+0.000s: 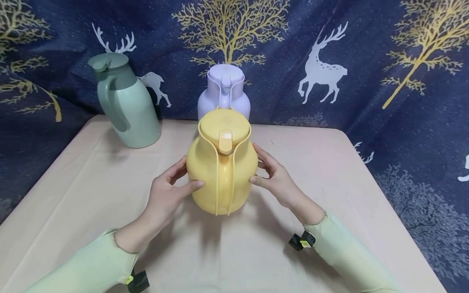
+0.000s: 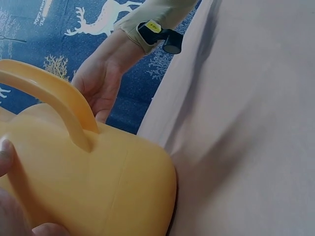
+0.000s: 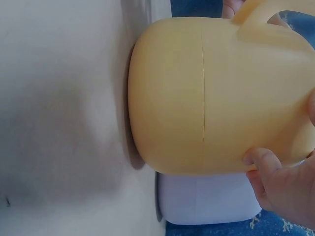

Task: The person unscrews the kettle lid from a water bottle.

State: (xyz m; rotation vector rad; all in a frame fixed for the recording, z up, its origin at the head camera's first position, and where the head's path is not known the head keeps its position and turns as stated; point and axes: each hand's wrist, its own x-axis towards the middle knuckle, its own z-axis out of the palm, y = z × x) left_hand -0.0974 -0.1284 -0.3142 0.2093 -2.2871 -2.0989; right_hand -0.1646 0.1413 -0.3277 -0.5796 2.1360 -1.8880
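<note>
OK, left to right: green jug (image 1: 137, 110) stands at the table's (image 1: 205, 268) back left corner, handle toward you. Black camera (image 1: 138, 281) at your left cuff (image 1: 95, 258), low by the near edge. Your left hand (image 1: 166, 189) is clamped on the yellow jug (image 1: 242, 179): thumb on the near face, fingers curled round its left side. Yellow jug is upright between the table's left and right edges, lid on, handle facing you. Base is down at the tabletop; can't tell if it's fully resting. Lavender jug (image 1: 206, 103) is just behind it, by the back edge, partly hidden; can't tell if they touch. Your right hand (image 1: 276, 179) clamps the yellow jug's right side, thumb nearest you, fingers farther round. Right-cuff camera (image 1: 308, 239) sits under that wrist.
</note>
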